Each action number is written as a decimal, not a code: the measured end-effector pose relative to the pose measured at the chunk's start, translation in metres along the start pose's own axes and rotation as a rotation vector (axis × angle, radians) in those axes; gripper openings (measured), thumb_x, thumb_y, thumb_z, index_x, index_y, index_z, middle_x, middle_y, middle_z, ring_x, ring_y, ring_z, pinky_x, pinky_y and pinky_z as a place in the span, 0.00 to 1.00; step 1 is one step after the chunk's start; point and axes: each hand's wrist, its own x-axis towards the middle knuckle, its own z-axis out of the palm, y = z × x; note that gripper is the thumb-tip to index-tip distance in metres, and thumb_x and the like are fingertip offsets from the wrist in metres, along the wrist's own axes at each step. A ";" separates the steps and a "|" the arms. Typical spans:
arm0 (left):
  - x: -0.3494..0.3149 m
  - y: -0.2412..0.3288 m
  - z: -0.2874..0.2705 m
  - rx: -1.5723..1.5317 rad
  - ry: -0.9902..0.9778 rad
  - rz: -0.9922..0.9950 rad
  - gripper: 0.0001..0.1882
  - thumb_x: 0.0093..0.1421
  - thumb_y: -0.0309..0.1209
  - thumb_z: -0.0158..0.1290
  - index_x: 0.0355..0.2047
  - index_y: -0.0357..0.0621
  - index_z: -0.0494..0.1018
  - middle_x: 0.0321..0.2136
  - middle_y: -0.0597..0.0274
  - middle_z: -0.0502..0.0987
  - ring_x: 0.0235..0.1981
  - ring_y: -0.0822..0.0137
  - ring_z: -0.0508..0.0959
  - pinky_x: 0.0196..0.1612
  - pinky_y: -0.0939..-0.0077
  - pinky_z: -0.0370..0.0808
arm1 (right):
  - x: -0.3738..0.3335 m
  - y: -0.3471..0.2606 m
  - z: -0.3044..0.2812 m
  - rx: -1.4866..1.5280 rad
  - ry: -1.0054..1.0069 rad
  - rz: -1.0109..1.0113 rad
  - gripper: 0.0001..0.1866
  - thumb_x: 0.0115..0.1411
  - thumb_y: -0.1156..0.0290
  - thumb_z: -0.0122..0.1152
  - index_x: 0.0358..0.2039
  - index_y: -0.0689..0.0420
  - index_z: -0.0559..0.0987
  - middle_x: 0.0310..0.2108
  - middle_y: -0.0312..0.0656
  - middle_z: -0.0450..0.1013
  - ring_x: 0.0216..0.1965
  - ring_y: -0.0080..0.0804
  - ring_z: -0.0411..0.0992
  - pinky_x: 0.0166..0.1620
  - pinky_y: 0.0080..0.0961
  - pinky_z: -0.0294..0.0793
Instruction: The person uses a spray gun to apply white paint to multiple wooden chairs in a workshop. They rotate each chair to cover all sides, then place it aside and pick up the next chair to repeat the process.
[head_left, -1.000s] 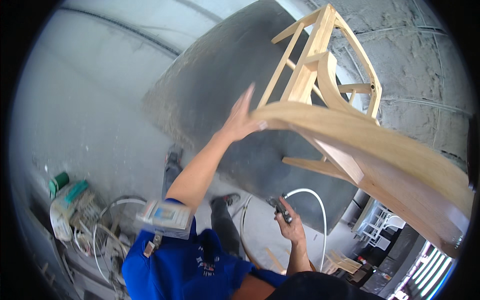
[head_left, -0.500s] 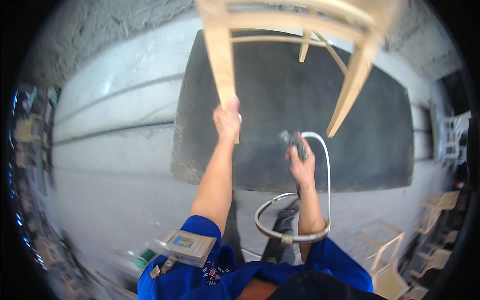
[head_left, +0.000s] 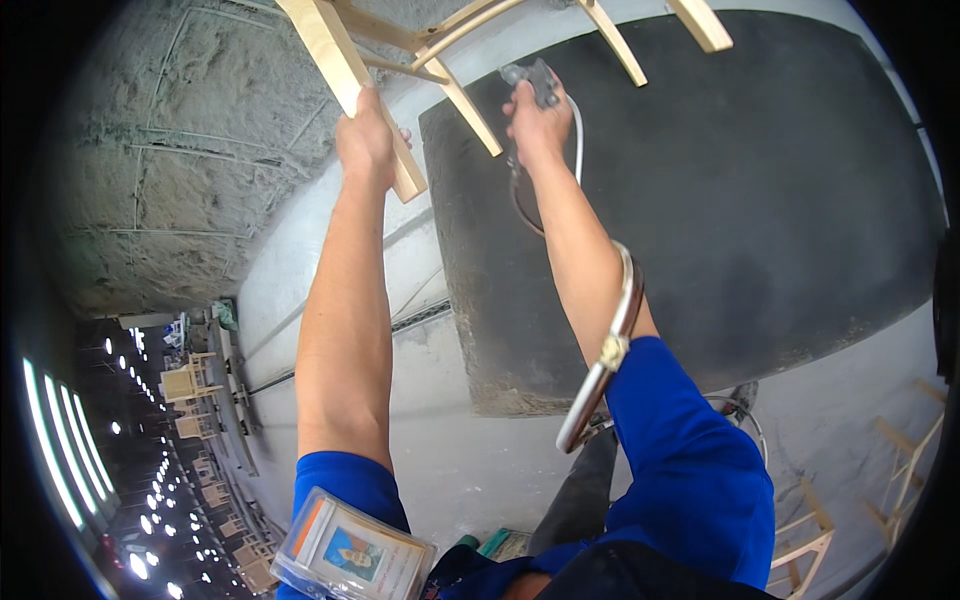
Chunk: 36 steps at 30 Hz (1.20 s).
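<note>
My left hand (head_left: pixel 366 146) is closed around the lower part of a leg of a pale wooden chair (head_left: pixel 326 48). The chair is held up at the top of the view, and its upper part lies outside the picture. My right hand (head_left: pixel 538 125) grips a grey metal spray gun (head_left: pixel 532 82), raised close to the chair's other legs. From the gun runs a white air hose (head_left: pixel 579 140), and a thicker looped stretch of hose (head_left: pixel 612 352) hangs across my right forearm. Whether the trigger is pressed I cannot tell.
Beneath the chair lies a large dark board (head_left: pixel 700 200) on a pale floor. A rough grey crusted wall (head_left: pixel 200 150) stands at the far left. Several wooden chairs (head_left: pixel 190 383) line the left side, and further chair frames (head_left: pixel 805 540) stand at the lower right.
The view has swung left. The chair has moved up and left in the picture with my left hand still on its leg. My right hand has risen with the spray gun towards the chair.
</note>
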 end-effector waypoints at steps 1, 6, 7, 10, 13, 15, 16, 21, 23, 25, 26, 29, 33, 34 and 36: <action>0.006 0.000 0.000 -0.006 -0.012 -0.006 0.30 0.69 0.49 0.52 0.47 0.25 0.67 0.30 0.47 0.72 0.20 0.59 0.76 0.22 0.63 0.75 | 0.008 0.009 0.009 0.010 0.003 0.013 0.26 0.67 0.73 0.60 0.66 0.53 0.71 0.37 0.39 0.78 0.26 0.25 0.77 0.20 0.24 0.71; 0.026 0.009 0.003 -0.005 -0.060 0.001 0.35 0.70 0.53 0.51 0.49 0.21 0.67 0.32 0.43 0.75 0.22 0.57 0.78 0.24 0.62 0.77 | -0.006 0.027 -0.010 -0.227 0.059 0.174 0.25 0.68 0.71 0.60 0.65 0.51 0.71 0.34 0.37 0.76 0.25 0.22 0.75 0.19 0.20 0.69; 0.030 0.010 0.004 0.002 -0.063 0.012 0.36 0.70 0.53 0.50 0.49 0.21 0.67 0.32 0.42 0.75 0.23 0.56 0.79 0.24 0.62 0.77 | -0.020 0.026 -0.028 -0.209 0.044 0.239 0.25 0.68 0.71 0.60 0.65 0.50 0.71 0.34 0.37 0.77 0.25 0.22 0.75 0.19 0.20 0.69; 0.040 0.015 0.008 0.056 -0.044 0.012 0.34 0.71 0.53 0.49 0.52 0.24 0.66 0.35 0.43 0.74 0.26 0.58 0.79 0.26 0.63 0.78 | -0.064 0.023 -0.081 -0.289 0.116 0.359 0.26 0.68 0.72 0.60 0.66 0.48 0.70 0.36 0.36 0.77 0.26 0.21 0.74 0.19 0.20 0.68; 0.040 0.021 0.015 0.184 0.038 0.115 0.32 0.72 0.50 0.48 0.55 0.26 0.65 0.41 0.38 0.76 0.36 0.52 0.82 0.38 0.59 0.79 | -0.086 0.025 -0.117 -0.494 0.186 0.228 0.26 0.68 0.72 0.59 0.66 0.48 0.71 0.37 0.35 0.77 0.27 0.22 0.75 0.20 0.22 0.69; 0.034 0.025 0.019 0.335 0.105 0.209 0.31 0.72 0.48 0.47 0.57 0.27 0.64 0.45 0.33 0.77 0.44 0.46 0.82 0.47 0.56 0.78 | -0.079 0.022 -0.116 -0.574 0.200 0.091 0.26 0.68 0.73 0.59 0.66 0.48 0.71 0.38 0.35 0.78 0.27 0.22 0.75 0.20 0.22 0.70; 0.030 0.026 0.021 0.439 0.132 0.246 0.31 0.72 0.47 0.47 0.58 0.28 0.63 0.48 0.32 0.77 0.48 0.43 0.81 0.51 0.55 0.76 | -0.068 0.017 -0.107 -0.561 0.193 0.043 0.26 0.68 0.73 0.59 0.66 0.48 0.72 0.38 0.35 0.78 0.27 0.22 0.75 0.20 0.23 0.70; 0.011 0.026 0.024 0.475 0.181 0.248 0.29 0.73 0.46 0.43 0.60 0.30 0.64 0.54 0.32 0.76 0.57 0.36 0.76 0.61 0.51 0.70 | -0.043 -0.049 -0.048 -0.372 -0.055 0.141 0.26 0.67 0.71 0.60 0.66 0.51 0.72 0.37 0.36 0.78 0.28 0.21 0.75 0.21 0.22 0.70; 0.010 0.024 0.024 0.490 0.193 0.256 0.29 0.74 0.46 0.41 0.61 0.30 0.65 0.54 0.32 0.75 0.58 0.36 0.75 0.61 0.51 0.69 | -0.061 -0.083 -0.040 -0.251 -0.140 0.152 0.26 0.66 0.70 0.62 0.65 0.54 0.73 0.37 0.38 0.79 0.28 0.21 0.77 0.27 0.22 0.75; 0.010 0.021 0.024 0.515 0.192 0.289 0.29 0.74 0.46 0.39 0.61 0.31 0.65 0.55 0.32 0.75 0.58 0.36 0.74 0.62 0.50 0.68 | -0.081 -0.112 -0.040 -0.146 -0.218 0.088 0.26 0.66 0.70 0.63 0.64 0.56 0.74 0.36 0.38 0.79 0.28 0.20 0.77 0.30 0.22 0.77; 0.008 0.020 0.025 0.535 0.186 0.322 0.29 0.74 0.45 0.39 0.61 0.31 0.65 0.55 0.31 0.75 0.59 0.35 0.74 0.62 0.50 0.68 | -0.087 -0.122 -0.038 -0.097 -0.254 0.019 0.25 0.66 0.71 0.62 0.64 0.57 0.74 0.35 0.37 0.79 0.28 0.20 0.77 0.30 0.21 0.77; -0.006 0.018 0.028 0.507 0.191 0.364 0.29 0.75 0.44 0.38 0.65 0.31 0.62 0.56 0.29 0.73 0.60 0.34 0.72 0.62 0.50 0.67 | -0.070 -0.135 -0.018 -0.201 -0.261 -0.235 0.26 0.64 0.68 0.64 0.64 0.54 0.75 0.41 0.46 0.82 0.39 0.35 0.81 0.43 0.30 0.80; -0.050 0.008 0.036 0.413 0.168 0.303 0.31 0.76 0.42 0.38 0.71 0.34 0.54 0.59 0.28 0.71 0.62 0.33 0.70 0.64 0.52 0.66 | 0.022 -0.116 0.044 -0.497 -0.107 -0.420 0.27 0.62 0.64 0.66 0.62 0.51 0.77 0.44 0.50 0.81 0.45 0.40 0.79 0.49 0.32 0.77; -0.060 0.005 0.039 0.398 0.169 0.264 0.31 0.76 0.42 0.38 0.71 0.35 0.54 0.59 0.28 0.71 0.62 0.33 0.70 0.64 0.52 0.66 | 0.042 -0.107 0.061 -0.632 -0.007 -0.551 0.26 0.63 0.68 0.65 0.62 0.53 0.77 0.37 0.41 0.82 0.32 0.26 0.82 0.39 0.26 0.81; -0.075 0.000 0.045 0.369 0.202 0.269 0.31 0.76 0.42 0.38 0.72 0.36 0.53 0.59 0.28 0.71 0.62 0.34 0.71 0.64 0.52 0.66 | 0.073 -0.092 0.085 -0.773 0.043 -0.496 0.24 0.63 0.67 0.66 0.60 0.53 0.78 0.37 0.42 0.82 0.32 0.26 0.82 0.36 0.26 0.81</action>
